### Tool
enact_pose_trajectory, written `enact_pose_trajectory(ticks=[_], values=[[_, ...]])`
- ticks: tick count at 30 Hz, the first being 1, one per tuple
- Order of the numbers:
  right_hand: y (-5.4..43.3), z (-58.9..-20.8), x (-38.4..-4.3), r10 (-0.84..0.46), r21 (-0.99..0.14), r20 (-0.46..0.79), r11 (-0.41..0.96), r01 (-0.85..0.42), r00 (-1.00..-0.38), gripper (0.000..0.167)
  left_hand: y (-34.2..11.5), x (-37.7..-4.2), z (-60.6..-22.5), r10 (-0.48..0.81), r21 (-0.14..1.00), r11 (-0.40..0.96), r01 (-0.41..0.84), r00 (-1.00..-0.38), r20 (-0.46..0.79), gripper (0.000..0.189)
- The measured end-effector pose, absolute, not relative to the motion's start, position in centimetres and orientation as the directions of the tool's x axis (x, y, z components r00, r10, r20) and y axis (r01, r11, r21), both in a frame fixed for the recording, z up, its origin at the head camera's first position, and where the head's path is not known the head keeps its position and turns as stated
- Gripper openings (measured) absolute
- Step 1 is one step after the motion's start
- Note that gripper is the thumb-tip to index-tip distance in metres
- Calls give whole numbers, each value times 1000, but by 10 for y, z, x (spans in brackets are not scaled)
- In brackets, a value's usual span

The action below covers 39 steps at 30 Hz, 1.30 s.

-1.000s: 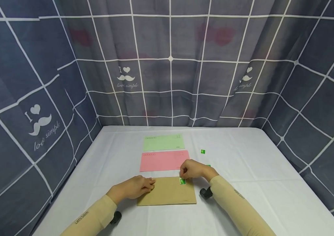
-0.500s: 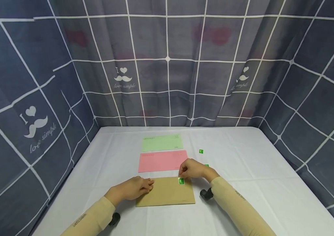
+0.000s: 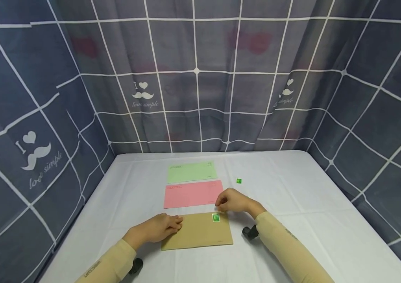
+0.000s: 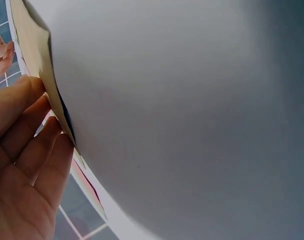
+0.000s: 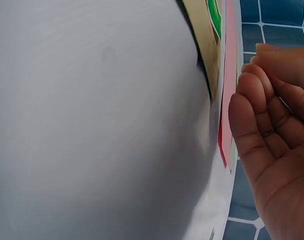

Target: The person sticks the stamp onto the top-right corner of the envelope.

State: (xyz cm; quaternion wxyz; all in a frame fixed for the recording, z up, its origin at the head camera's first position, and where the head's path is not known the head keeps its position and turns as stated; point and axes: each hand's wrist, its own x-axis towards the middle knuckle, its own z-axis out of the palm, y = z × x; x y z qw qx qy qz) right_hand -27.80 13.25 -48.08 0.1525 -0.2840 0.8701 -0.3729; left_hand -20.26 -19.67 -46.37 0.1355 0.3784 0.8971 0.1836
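Note:
A brown envelope (image 3: 198,235) lies flat at the front of the white table, with a green stamp (image 3: 216,217) near its upper right corner. My left hand (image 3: 155,228) rests on the envelope's left end; in the left wrist view its extended fingers (image 4: 54,165) touch the paper edge. Just above the upper right corner hovers my right hand (image 3: 235,201), fingers loosely bent. The right wrist view shows nothing between its thumb and fingertips (image 5: 240,107), which are apart from the stamp.
Behind the brown envelope lie a pink envelope (image 3: 191,195) and, farther back, a green envelope (image 3: 190,173). One loose green stamp (image 3: 239,181) lies to their right on the tablecloth (image 3: 278,173). Dark checked curtains (image 3: 182,90) surround the table's back and sides.
My right hand has let go of the stamp and lifted slightly away from it, leaving it fully visible on the brown envelope. The left hand stays put. The view has shifted slightly.

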Motion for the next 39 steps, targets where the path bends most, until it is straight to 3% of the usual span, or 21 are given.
enact_pose_trajectory(ticks=[24, 32, 39], values=[[167, -474, -285, -478, -738, -12, 597, -315, -878, 9, -196, -207, -468, 732, 416, 645, 641, -675, -93, 28], [178, -480, -284, -477, -754, -5, 580, -310, -879, 10, -195, -205, -468, 758, 345, 622, 703, -652, -38, 25], [183, -482, -282, -466, -766, -3, 570, -297, -885, 10, -193, -205, -468, 743, 282, 643, 712, -669, -4, 25]])
